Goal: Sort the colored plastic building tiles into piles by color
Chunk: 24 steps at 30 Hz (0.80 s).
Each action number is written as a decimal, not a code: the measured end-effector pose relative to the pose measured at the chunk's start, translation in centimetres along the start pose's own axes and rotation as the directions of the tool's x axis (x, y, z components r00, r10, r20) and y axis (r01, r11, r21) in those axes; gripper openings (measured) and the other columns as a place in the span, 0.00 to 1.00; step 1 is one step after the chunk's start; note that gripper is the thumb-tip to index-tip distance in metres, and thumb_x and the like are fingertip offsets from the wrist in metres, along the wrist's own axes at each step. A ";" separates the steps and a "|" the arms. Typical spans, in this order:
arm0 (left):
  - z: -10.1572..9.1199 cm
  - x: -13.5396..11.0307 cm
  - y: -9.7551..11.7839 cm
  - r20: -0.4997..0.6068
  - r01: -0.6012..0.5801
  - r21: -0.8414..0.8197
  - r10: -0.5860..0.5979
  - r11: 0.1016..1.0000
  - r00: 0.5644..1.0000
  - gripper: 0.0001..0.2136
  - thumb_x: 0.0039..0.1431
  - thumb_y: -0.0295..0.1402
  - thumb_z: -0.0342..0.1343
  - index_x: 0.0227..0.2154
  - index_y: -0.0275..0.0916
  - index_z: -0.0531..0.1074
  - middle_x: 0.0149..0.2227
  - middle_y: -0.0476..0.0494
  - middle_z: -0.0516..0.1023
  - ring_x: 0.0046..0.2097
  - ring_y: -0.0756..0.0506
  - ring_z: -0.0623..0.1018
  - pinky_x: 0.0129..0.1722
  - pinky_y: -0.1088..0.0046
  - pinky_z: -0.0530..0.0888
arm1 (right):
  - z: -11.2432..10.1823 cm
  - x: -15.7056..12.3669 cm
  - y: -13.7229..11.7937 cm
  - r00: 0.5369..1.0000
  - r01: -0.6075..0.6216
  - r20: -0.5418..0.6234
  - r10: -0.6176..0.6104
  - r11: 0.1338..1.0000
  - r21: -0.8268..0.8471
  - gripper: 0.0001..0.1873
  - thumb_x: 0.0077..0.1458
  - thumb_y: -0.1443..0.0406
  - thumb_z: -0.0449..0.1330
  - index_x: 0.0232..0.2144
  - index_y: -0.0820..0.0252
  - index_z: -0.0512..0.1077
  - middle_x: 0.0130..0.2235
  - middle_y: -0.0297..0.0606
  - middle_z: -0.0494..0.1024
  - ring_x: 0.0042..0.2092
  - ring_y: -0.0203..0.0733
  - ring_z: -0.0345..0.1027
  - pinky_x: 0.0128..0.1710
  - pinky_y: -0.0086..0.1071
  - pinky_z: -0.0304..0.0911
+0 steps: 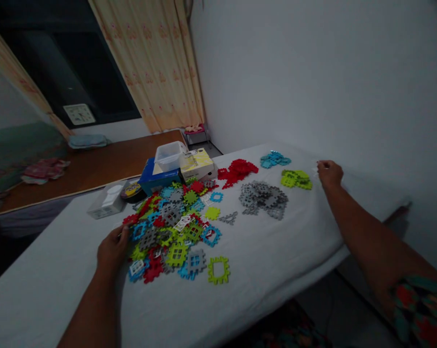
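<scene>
A mixed heap of interlocking plastic building pieces, in red, blue, green, grey and white, covers the middle left of the white-clothed table. My left hand is at the heap's left edge, fingers curled and closed beside a red piece; what they grip is hidden. Far to the right, my right hand is closed in a pinch low over the cloth. Something pale shows at its fingertips, too small to name. Nearest to it lies a pile of green pieces.
Sorted piles of grey, red and blue pieces lie right of the heap. Behind it stand a blue box with a clear plastic tub, a yellow-white box and a tissue box. A wall borders the right.
</scene>
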<state>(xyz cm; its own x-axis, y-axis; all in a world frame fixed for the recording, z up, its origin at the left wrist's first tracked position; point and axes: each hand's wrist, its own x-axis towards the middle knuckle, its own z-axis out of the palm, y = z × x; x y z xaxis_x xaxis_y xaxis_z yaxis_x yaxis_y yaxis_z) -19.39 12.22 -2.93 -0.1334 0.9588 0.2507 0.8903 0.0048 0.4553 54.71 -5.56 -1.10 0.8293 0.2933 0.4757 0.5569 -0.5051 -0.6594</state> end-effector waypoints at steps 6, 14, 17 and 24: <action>0.0 0.2 -0.2 0.020 0.037 0.041 -0.038 0.998 0.999 0.24 0.64 0.47 0.45 0.52 0.40 0.76 0.42 0.35 0.81 0.44 0.37 0.79 0.40 0.65 0.73 | -1.1 0.3 5.3 0.971 -0.228 -0.085 0.221 0.970 -0.078 0.14 0.55 0.67 0.57 0.42 0.64 0.79 0.44 0.55 0.79 0.43 0.49 0.70 0.44 0.40 0.62; -0.7 -0.5 1.2 0.045 0.024 0.057 -0.027 0.998 0.999 0.22 0.64 0.44 0.44 0.50 0.40 0.77 0.45 0.37 0.81 0.44 0.38 0.79 0.37 0.68 0.72 | -0.5 -0.3 4.5 0.980 -0.135 -0.152 0.131 0.991 -0.013 0.21 0.59 0.66 0.49 0.48 0.67 0.75 0.48 0.63 0.74 0.47 0.57 0.67 0.48 0.51 0.58; -0.4 -0.4 1.1 0.036 -0.003 0.063 0.001 0.998 0.999 0.22 0.63 0.44 0.45 0.50 0.39 0.77 0.45 0.37 0.82 0.44 0.39 0.79 0.37 0.69 0.72 | 0.0 -1.2 1.9 0.985 0.075 -0.158 -0.068 0.996 0.044 0.21 0.59 0.67 0.48 0.48 0.67 0.75 0.48 0.61 0.74 0.47 0.54 0.67 0.50 0.48 0.58; -0.1 -0.4 0.9 0.042 -0.037 0.062 0.035 0.997 0.999 0.23 0.63 0.45 0.45 0.50 0.40 0.78 0.47 0.37 0.81 0.46 0.38 0.78 0.37 0.69 0.72 | 0.8 -12.3 -12.7 0.549 0.600 0.379 -0.745 0.667 0.442 0.14 0.62 0.60 0.54 0.44 0.56 0.77 0.43 0.40 0.80 0.40 0.42 0.73 0.44 0.35 0.66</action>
<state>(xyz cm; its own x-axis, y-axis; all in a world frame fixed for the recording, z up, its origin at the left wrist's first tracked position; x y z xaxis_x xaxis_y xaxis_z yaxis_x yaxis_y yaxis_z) -18.57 11.81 -2.55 -0.0839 0.9695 0.2303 0.9199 -0.0135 0.3919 37.52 -2.10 0.99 0.0582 0.8451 0.5314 0.8897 0.1976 -0.4117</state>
